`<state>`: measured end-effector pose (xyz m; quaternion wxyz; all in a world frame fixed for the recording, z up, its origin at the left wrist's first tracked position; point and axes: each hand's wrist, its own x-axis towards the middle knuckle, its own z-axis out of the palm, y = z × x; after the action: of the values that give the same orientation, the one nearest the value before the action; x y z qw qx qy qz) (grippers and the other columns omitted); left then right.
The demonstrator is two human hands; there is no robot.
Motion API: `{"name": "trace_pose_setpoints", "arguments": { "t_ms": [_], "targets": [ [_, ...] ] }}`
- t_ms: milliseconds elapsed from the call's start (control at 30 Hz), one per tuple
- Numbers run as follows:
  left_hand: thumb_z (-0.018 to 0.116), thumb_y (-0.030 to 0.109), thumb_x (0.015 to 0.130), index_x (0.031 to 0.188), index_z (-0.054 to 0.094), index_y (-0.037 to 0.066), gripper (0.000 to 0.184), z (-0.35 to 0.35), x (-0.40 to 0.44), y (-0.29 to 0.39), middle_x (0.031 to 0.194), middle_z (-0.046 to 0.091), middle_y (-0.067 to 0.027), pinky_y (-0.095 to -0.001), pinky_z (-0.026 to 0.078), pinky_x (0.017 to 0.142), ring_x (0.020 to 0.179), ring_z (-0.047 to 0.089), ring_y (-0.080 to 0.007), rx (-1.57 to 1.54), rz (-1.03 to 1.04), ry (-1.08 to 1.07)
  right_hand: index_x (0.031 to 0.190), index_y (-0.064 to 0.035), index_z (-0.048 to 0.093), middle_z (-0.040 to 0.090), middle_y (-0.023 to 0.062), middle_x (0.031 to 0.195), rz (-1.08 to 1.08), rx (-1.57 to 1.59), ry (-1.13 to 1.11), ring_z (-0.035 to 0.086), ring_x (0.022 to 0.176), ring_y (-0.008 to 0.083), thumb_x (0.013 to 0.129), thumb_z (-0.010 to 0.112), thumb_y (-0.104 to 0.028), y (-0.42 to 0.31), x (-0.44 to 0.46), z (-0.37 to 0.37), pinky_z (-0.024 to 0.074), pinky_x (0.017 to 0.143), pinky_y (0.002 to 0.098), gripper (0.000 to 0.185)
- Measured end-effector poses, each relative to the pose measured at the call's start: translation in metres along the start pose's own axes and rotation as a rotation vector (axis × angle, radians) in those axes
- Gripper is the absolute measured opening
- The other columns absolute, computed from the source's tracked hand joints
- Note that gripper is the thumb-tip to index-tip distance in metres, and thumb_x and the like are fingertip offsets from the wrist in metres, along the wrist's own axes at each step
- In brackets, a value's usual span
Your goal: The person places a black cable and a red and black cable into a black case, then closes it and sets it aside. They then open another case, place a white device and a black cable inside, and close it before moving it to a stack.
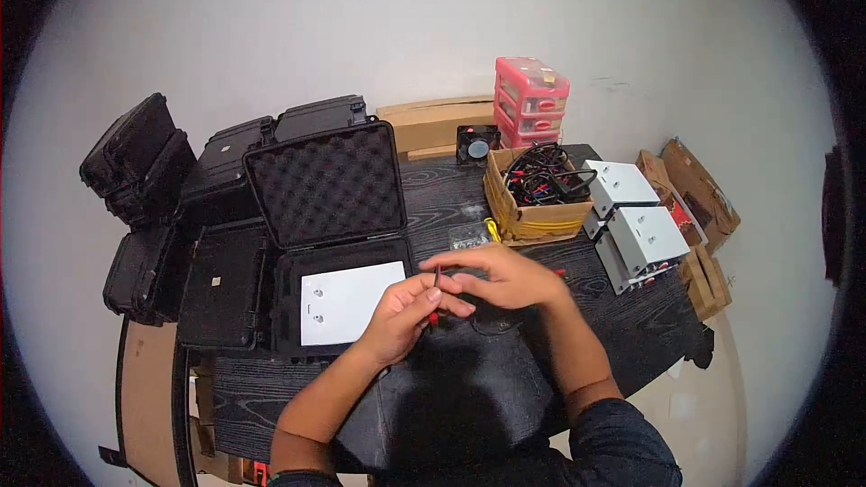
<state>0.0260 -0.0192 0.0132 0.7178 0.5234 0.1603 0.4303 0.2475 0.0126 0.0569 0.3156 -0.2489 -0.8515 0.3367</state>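
Near the middle of the table, my left hand (408, 311) is closed in a pinch on a thin dark cable (438, 276) with a red end (434, 317) showing below the fingers. My right hand (510, 278) is just beside it, its fingers stretched out toward the left hand's fingertips and the thumb apart from them. Whether the right fingers touch the cable I cannot tell. A thin dark loop of cable (494, 334) lies on the table below the right hand. To the left, an open black case (327, 185) with foam in its lid holds a white panel (350, 307).
Several black cases (221, 284) are stacked on the left. A cardboard box (544, 224) full of cables, a small fan (477, 146) and pink drawers (532, 99) stand at the back. White metal boxes (651, 236) and cardboard (699, 185) occupy the right side.
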Motion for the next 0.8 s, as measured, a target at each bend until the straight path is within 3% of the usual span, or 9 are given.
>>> {"name": "trace_pose_setpoints", "arguments": {
  "t_ms": [100, 133, 233, 367, 433, 633, 700, 733, 800],
  "targets": [
    [0.059, 0.027, 0.106, 0.12, 0.064, -0.003, 0.033, -0.01, -0.001, -0.004, 0.103, 0.076, -0.0176, -0.0421, 0.053, 0.101, 0.106, 0.073, -0.0297, 0.049, -0.048, -0.041, 0.12, -0.0021, 0.069, 0.077, 0.0144, 0.106, -0.027, 0.019, 0.082, 0.075, 0.097, 0.0281, 0.102, 0.06, -0.019, 0.014, 0.007, 0.016, 0.0569, 0.086, 0.0374, 0.027],
    [0.059, 0.028, 0.105, 0.122, 0.064, -0.003, 0.035, -0.013, -0.002, -0.004, 0.107, 0.076, -0.018, -0.041, 0.053, 0.102, 0.108, 0.073, -0.0285, 0.076, -0.111, -0.071, 0.109, -0.0018, 0.07, 0.077, 0.0109, 0.093, -0.007, 0.042, 0.109, 0.075, 0.085, 0.0242, 0.101, 0.06, -0.018, 0.011, 0.01, 0.018, 0.0566, 0.077, 0.0349, 0.02],
    [0.057, 0.024, 0.108, 0.127, 0.064, -0.005, 0.036, -0.017, -0.003, 0.002, 0.117, 0.075, -0.0172, -0.0336, 0.05, 0.102, 0.11, 0.07, -0.0188, 0.09, -0.216, -0.203, 0.104, 0.0002, 0.071, 0.076, 0.0087, 0.092, -0.005, 0.115, 0.195, 0.073, 0.086, 0.0176, 0.101, 0.063, -0.013, 0.018, 0.012, 0.026, 0.0561, 0.078, 0.0305, 0.016],
    [0.059, 0.016, 0.106, 0.129, 0.064, -0.005, 0.031, -0.011, -0.003, 0.012, 0.119, 0.075, -0.0157, -0.0337, 0.05, 0.103, 0.111, 0.069, -0.0178, 0.285, -0.224, -0.178, 0.102, -0.0003, 0.069, 0.074, 0.0069, 0.087, 0.041, 0.061, 0.16, 0.071, 0.08, 0.0138, 0.1, 0.064, -0.013, 0.021, 0.015, 0.03, 0.0547, 0.072, 0.029, 0.014],
    [0.064, 0.018, 0.103, 0.125, 0.064, -0.004, 0.032, -0.012, -0.002, 0.009, 0.116, 0.075, -0.0186, -0.0355, 0.052, 0.101, 0.107, 0.072, -0.0219, 0.23, -0.047, -0.084, 0.105, -0.0009, 0.069, 0.072, 0.0045, 0.083, 0.124, 0.097, 0.101, 0.068, 0.076, 0.0106, 0.1, 0.064, -0.012, 0.024, 0.015, 0.033, 0.0534, 0.069, 0.0285, 0.013],
    [0.059, 0.013, 0.106, 0.134, 0.061, -0.006, 0.034, -0.029, 0.002, -0.002, 0.13, 0.069, -0.0207, -0.0395, 0.053, 0.103, 0.117, 0.068, -0.0256, 0.114, 0.163, 0.117, 0.112, -0.0019, 0.068, 0.071, 0.0076, 0.079, 0.247, 0.3, -0.01, 0.07, 0.071, 0.0165, 0.098, 0.062, -0.01, 0.019, 0.013, 0.039, 0.0557, 0.066, 0.0373, 0.017],
    [0.06, 0.014, 0.105, 0.132, 0.062, -0.005, 0.033, -0.029, 0.007, -0.006, 0.142, 0.061, -0.025, -0.0408, 0.05, 0.108, 0.121, 0.066, -0.0267, 0.064, 0.265, 0.191, 0.11, -0.0023, 0.068, 0.071, 0.0136, 0.078, 0.181, -0.052, -0.027, 0.071, 0.068, 0.0258, 0.098, 0.064, -0.015, 0.017, 0.012, 0.037, 0.0563, 0.067, 0.0393, 0.018],
    [0.06, 0.014, 0.105, 0.132, 0.062, -0.005, 0.033, -0.03, 0.009, -0.009, 0.142, 0.061, -0.025, -0.0408, 0.05, 0.108, 0.121, 0.066, -0.0267, 0.064, 0.264, 0.191, 0.108, -0.0037, 0.068, 0.071, 0.0202, 0.082, 0.151, -0.167, 0.001, 0.07, 0.072, 0.037, 0.098, 0.065, -0.02, 0.01, 0.012, 0.037, 0.0574, 0.071, 0.0452, 0.02],
    [0.06, 0.015, 0.106, 0.13, 0.065, -0.004, 0.031, -0.032, 0.013, -0.013, 0.144, 0.06, -0.0217, -0.037, 0.05, 0.106, 0.119, 0.066, -0.0228, 0.119, 0.327, 0.283, 0.107, -0.0045, 0.069, 0.072, 0.0206, 0.084, 0.138, -0.258, 0.026, 0.07, 0.076, 0.0397, 0.097, 0.065, -0.021, 0.009, 0.007, 0.044, 0.057, 0.072, 0.0482, 0.02]
  ]
}}
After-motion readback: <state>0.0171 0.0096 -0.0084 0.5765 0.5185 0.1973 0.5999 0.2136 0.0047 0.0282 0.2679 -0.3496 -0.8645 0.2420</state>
